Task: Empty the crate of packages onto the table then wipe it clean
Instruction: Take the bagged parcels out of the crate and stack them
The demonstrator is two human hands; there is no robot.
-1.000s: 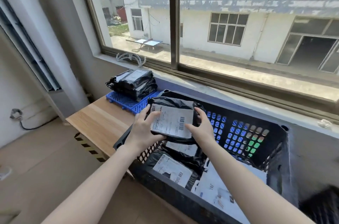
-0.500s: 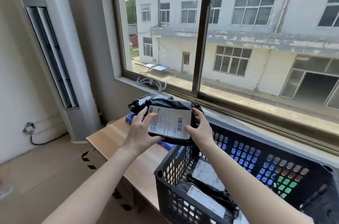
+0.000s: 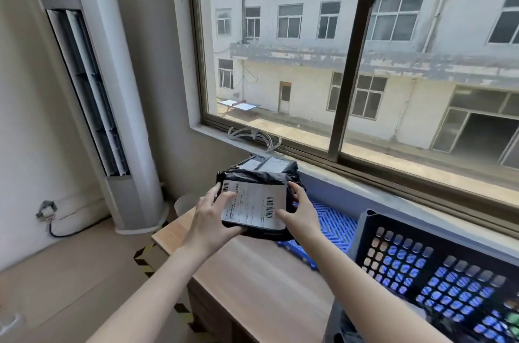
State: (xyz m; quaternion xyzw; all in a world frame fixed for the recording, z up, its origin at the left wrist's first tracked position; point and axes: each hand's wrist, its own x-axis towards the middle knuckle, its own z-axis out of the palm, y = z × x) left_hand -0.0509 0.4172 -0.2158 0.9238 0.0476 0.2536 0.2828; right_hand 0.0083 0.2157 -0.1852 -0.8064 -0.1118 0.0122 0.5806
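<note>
A black plastic package [image 3: 254, 206] with a white shipping label is held flat between both hands above the wooden table [image 3: 252, 283]. My left hand [image 3: 209, 223] grips its left side with the thumb on the label. My right hand [image 3: 299, 215] grips its right side. Just behind it a pile of black packages [image 3: 266, 164] rests on a blue slatted mat [image 3: 328, 223]. The black perforated crate [image 3: 407, 258] stands at the lower right; its inside is mostly out of frame.
A white floor-standing air conditioner [image 3: 92, 90] stands at the left by the wall. A large window with a sill [image 3: 365, 188] runs behind the table. Yellow-black hazard tape [image 3: 146, 258] marks the table's left end. Loose white cable [image 3: 252, 136] lies on the sill.
Both hands carried the package out of the crate and leftward, over the blue mat near the pile. My view swung left, so the crate now sits at the right edge.
</note>
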